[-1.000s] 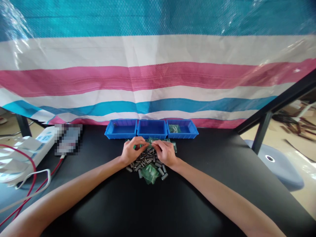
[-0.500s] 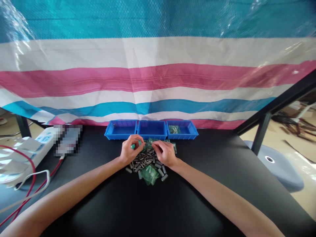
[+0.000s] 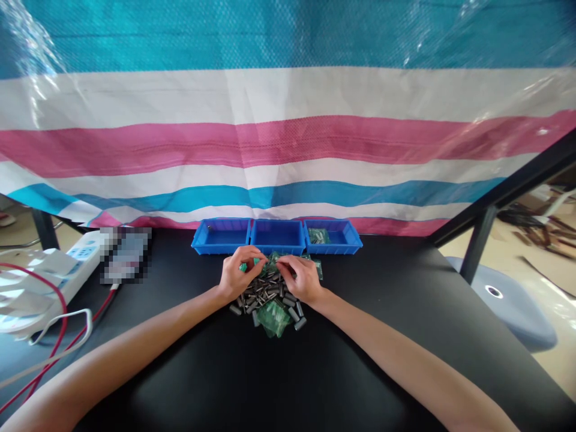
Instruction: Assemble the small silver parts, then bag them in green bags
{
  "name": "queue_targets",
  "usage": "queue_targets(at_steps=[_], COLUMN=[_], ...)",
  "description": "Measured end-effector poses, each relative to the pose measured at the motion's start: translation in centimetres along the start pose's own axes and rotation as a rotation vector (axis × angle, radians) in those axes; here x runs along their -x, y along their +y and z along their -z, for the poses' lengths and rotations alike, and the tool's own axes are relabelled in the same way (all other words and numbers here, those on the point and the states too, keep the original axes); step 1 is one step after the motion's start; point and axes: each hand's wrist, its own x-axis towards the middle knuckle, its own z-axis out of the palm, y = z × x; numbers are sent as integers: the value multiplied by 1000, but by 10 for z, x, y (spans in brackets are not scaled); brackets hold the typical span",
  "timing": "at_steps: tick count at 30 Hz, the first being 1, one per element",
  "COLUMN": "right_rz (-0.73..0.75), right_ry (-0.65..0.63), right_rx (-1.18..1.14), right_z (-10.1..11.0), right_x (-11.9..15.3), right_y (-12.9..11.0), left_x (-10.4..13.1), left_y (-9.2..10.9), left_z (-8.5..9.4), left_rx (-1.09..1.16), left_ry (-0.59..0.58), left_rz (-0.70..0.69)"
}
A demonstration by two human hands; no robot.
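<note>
Over the far side of a heap of small metal parts [image 3: 263, 292], my left hand [image 3: 234, 277] is closed, with thumb and fingertips pinched together. Bright green plastic [image 3: 243, 267], which looks like a small bag, shows between its fingers. Facing it, my right hand [image 3: 303, 279] pinches just to the right, its fingertips close to the left ones. What the right fingers hold is too small to make out. Dark grey cylinders and thin pins make up the heap. A green clear bag [image 3: 273, 318] lies on its near side, and more green bags [image 3: 318, 268] lie behind the hands.
Three blue bins stand in a row behind the heap: a left bin [image 3: 221, 249], a middle bin [image 3: 278, 249] and a right bin [image 3: 335, 248] with green bags inside. A white power strip [image 3: 67, 270] and red and white cables lie left. A striped sheet [image 3: 288, 141] hangs behind.
The left fingertips have shifted slightly right, toward the right hand, and less green shows between them. The right hand stays almost still. The heap and bins look unchanged.
</note>
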Motion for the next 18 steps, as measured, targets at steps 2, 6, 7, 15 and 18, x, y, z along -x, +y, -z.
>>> queue_targets(at_steps=[2, 6, 7, 15, 18], right_rz=[4, -1, -1, 26, 30], right_ry=[0, 11, 13, -8, -9], right_rx=[-2, -13, -16, -11, -11], right_z=[0, 0, 0, -1, -1], right_x=[0, 0, 0, 0, 0], right_y=[0, 0, -1, 1, 1], left_x=[0, 0, -1, -2, -1], left_y=[1, 4, 4, 4, 3], left_z=[1, 1, 1, 0, 0], left_rx=[-2, 52, 57, 8, -5], left_ry=[-13, -19, -19, -15, -16], left_rz=[-1, 20, 21, -28, -30])
